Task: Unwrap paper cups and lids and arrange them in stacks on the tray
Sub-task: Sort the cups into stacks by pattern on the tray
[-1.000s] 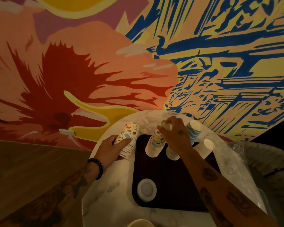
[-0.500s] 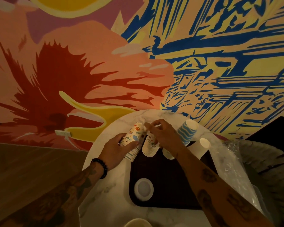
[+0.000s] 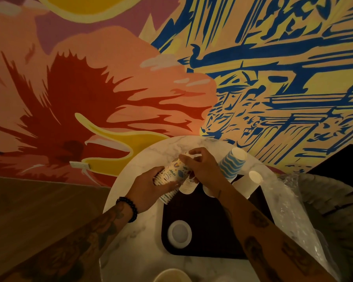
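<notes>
1. Gripping a patterned cup stack (image 3: 172, 174), the left hand (image 3: 149, 190) curls its fingers round the lower half and holds it tilted over the tray's 11 o'clock corner.
2. The right hand (image 3: 204, 169) pinches the same stack's upper end with curled thumb and fingers.
3. The dark tray (image 3: 212, 241) lies on the marble table (image 3: 130, 251).
4. 1 white lid (image 3: 179, 234) sits flat at the tray's 7 o'clock.
5. A pale cup stack (image 3: 189, 185) stands at 12 o'clock, partly hidden by both hands.
6. A blue-striped cup stack (image 3: 232, 162) stands at 1 o'clock, with plain white cups (image 3: 251, 182) just beside it at 2 o'clock.
7. Clear plastic wrap (image 3: 289, 210) lies along the tray's 3 o'clock edge.
8. A black bead bracelet (image 3: 128, 208) circles the left wrist.
</notes>
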Demonstrator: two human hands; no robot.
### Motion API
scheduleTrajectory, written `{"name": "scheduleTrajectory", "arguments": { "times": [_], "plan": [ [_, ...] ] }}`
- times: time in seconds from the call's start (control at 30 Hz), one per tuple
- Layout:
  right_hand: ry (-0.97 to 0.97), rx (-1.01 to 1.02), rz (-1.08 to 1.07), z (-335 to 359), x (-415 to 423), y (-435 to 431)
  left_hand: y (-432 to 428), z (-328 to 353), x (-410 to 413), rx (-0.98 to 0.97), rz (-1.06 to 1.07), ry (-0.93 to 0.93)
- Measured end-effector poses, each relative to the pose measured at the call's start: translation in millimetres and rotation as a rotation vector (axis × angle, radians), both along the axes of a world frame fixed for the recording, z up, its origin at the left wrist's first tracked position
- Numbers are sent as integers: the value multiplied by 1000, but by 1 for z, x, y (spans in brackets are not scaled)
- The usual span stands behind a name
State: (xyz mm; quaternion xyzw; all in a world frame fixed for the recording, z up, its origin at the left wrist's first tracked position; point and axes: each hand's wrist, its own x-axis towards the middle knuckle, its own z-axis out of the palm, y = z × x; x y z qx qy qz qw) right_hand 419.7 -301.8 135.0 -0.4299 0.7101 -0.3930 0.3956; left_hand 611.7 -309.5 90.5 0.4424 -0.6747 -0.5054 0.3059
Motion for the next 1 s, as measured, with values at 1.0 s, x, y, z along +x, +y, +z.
{"name": "scheduleTrajectory", "arguments": {
  "times": [1.0],
  "plan": [
    [78, 127, 39, 13, 5, 0, -9, -3, 7, 136, 214, 70]
  ]
}}
